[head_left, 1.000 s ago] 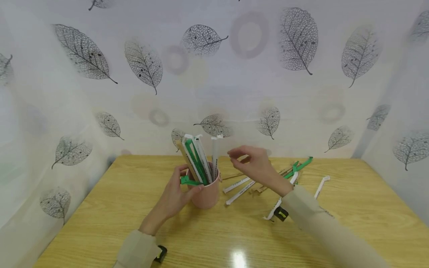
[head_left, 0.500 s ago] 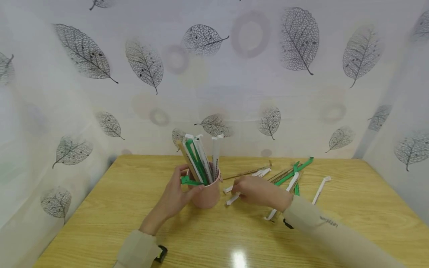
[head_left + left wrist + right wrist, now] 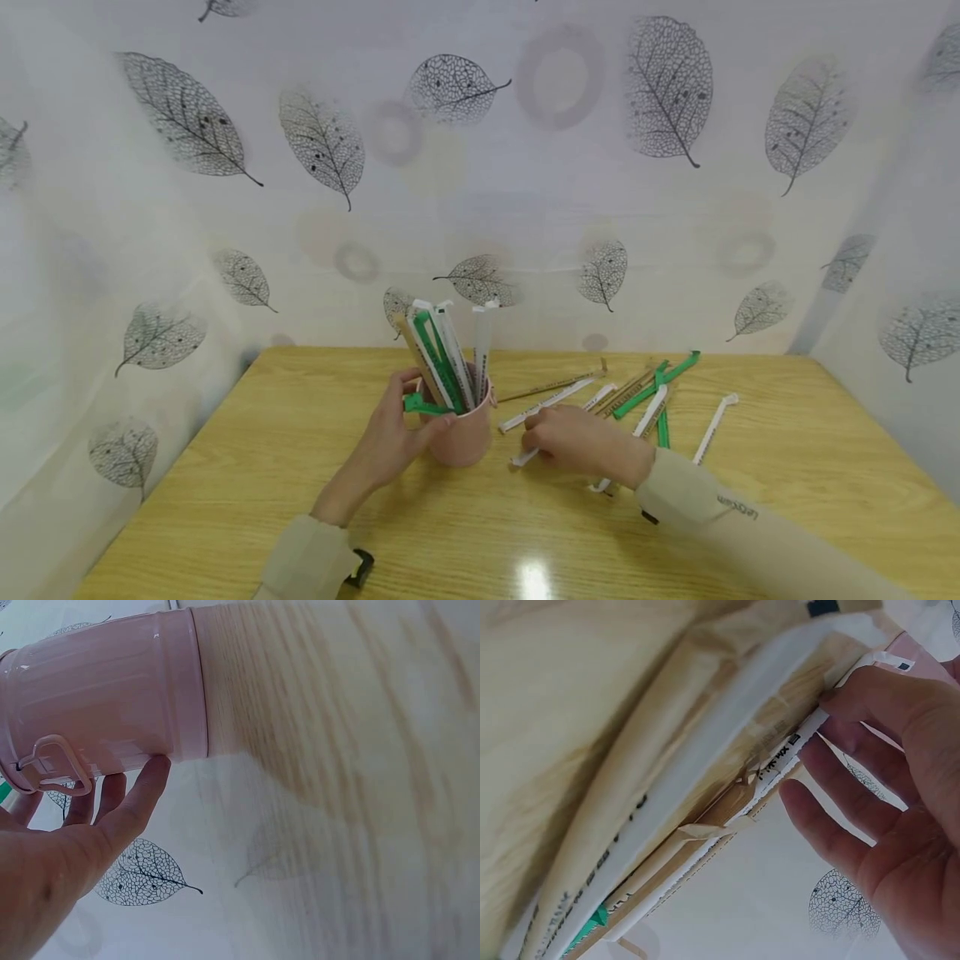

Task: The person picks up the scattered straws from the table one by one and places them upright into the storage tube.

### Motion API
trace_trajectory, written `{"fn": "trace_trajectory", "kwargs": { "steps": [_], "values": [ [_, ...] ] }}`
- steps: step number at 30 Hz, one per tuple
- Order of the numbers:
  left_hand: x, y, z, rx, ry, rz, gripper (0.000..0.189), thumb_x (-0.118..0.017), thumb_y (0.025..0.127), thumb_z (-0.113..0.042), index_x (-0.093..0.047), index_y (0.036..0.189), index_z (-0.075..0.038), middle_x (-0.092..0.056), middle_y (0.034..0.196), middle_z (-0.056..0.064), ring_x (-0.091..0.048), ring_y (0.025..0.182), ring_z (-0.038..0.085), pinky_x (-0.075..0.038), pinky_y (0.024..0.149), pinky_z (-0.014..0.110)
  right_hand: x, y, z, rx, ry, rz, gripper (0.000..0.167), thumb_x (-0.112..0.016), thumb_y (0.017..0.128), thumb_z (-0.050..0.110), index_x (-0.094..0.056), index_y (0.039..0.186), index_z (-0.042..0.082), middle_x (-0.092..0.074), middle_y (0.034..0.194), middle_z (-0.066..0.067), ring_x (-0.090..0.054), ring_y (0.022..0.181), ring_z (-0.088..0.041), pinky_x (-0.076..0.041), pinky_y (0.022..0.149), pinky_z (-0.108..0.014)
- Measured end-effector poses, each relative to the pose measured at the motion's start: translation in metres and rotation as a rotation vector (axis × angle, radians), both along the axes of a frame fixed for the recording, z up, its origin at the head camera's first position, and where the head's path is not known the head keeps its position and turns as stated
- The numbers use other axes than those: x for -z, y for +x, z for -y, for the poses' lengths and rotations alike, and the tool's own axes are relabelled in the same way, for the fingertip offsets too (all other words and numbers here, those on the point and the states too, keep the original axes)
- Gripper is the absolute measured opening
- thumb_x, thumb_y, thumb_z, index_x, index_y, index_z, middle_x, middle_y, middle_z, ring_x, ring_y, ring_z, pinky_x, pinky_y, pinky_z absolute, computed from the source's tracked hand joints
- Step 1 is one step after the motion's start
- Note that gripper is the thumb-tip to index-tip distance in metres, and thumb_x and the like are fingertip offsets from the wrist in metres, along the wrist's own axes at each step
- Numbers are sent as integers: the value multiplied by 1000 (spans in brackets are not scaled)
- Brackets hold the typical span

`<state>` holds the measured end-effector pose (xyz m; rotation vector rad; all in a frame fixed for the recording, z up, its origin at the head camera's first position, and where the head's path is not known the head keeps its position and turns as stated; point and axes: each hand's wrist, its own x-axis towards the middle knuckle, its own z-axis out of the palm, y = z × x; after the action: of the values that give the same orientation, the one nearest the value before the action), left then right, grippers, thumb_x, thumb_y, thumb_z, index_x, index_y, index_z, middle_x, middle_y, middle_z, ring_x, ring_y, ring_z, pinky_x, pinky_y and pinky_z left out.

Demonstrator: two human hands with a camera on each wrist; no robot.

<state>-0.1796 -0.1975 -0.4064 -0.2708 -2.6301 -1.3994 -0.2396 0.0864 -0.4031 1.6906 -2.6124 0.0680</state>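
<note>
My left hand (image 3: pixel 397 437) holds the pink metal pail (image 3: pixel 459 442) at its side, thumb in front and fingers behind. The left wrist view shows its fingertips against the pail's wall (image 3: pixel 112 690) beside the wire handle. White, green and brown paper-wrapped straws (image 3: pixel 457 367) stand in the pail, and a green wrapper end (image 3: pixel 423 406) sticks out over the rim. Right of the pail, my right hand (image 3: pixel 581 437) pinches a white wrapped straw (image 3: pixel 523 458) low at the table. In the right wrist view that straw (image 3: pixel 787 754) runs between thumb and forefinger.
On the wooden table (image 3: pixel 420 533), several wrapped straws lie right of the pail: a brown one (image 3: pixel 551 387), a white one (image 3: pixel 547 406), crossed green ones (image 3: pixel 652 387). A lone white straw (image 3: pixel 716 429) lies farther right. A leaf-patterned cloth (image 3: pixel 480 200) hangs behind.
My right hand has come down from beside the pail's straws to the loose ones and pinches a white straw, whose near end has shifted slightly right. The left hand keeps its place.
</note>
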Motion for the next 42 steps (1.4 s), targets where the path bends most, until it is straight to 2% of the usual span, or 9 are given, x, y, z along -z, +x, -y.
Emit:
{"fn": "trace_trajectory", "kwargs": {
  "steps": [14,17,21,26,29,35,37,40,42],
  "values": [
    [0,0,1,5,-3,-19,73,-74,95,-35,-32,149,-11,-49,147,20,-52,134,38,-48,107,59,2,4,-8,-15,-2,-73,17,-75,88,3,-79,97,17,-69,90,5,-66,85,-10,-54,71,-21],
    [0,0,1,4,-5,-10,73,-73,95,-36,-32,150,-12,-49,148,19,-51,134,38,-47,108,59,2,3,-9,-34,-25,-88,20,-72,87,-2,-78,97,15,-69,90,4,-63,83,-9,-50,67,-17],
    [0,0,1,6,-5,-2,73,-73,95,-37,-31,150,-13,-48,148,19,-51,135,38,-46,109,59,0,1,-11,-93,-120,-147,24,-71,83,-6,-76,97,12,-68,89,4,-58,78,-8,-43,63,-15],
    [1,0,2,3,-10,3,73,-72,95,-38,-31,150,-14,-48,149,20,-51,135,38,-46,109,59,-4,-1,-16,-161,-270,-257,32,-76,81,-6,-73,108,10,-72,92,2,-66,81,-10,-53,68,-17],
    [1,0,2,0,-16,6,73,-72,95,-39,-31,150,-14,-47,149,20,-51,135,38,-46,109,59,-9,-3,-19,-168,-341,-302,44,-79,78,-6,-71,118,10,-72,95,1,-67,81,-10,-54,66,-18],
    [0,0,1,-10,-21,10,73,-71,95,-41,-31,150,-14,-47,150,20,-50,137,39,-45,110,61,-27,-7,-24,-180,-461,-392,65,-78,74,-10,-63,134,9,-71,96,2,-55,68,-4,-44,56,-14],
    [0,0,1,-13,-22,11,73,-71,95,-41,-31,150,-14,-47,150,20,-50,137,39,-45,110,61,-32,-8,-26,-174,-488,-420,69,-76,74,-10,-60,138,9,-69,93,3,-52,67,-4,-44,55,-14],
    [0,1,1,-13,-25,7,73,-71,95,-41,-31,150,-14,-47,149,21,-51,136,39,-45,109,61,-40,-9,-28,-164,-530,-427,62,-69,81,-6,-59,140,8,-68,93,1,-55,68,-6,-46,55,-15],
    [0,1,1,-10,-28,-2,73,-71,95,-40,-31,150,-13,-48,149,21,-51,136,39,-46,109,61,-43,-9,-30,-159,-568,-389,53,-65,87,-3,-60,139,7,-69,95,0,-59,72,-8,-47,57,-17]
  ]
}}
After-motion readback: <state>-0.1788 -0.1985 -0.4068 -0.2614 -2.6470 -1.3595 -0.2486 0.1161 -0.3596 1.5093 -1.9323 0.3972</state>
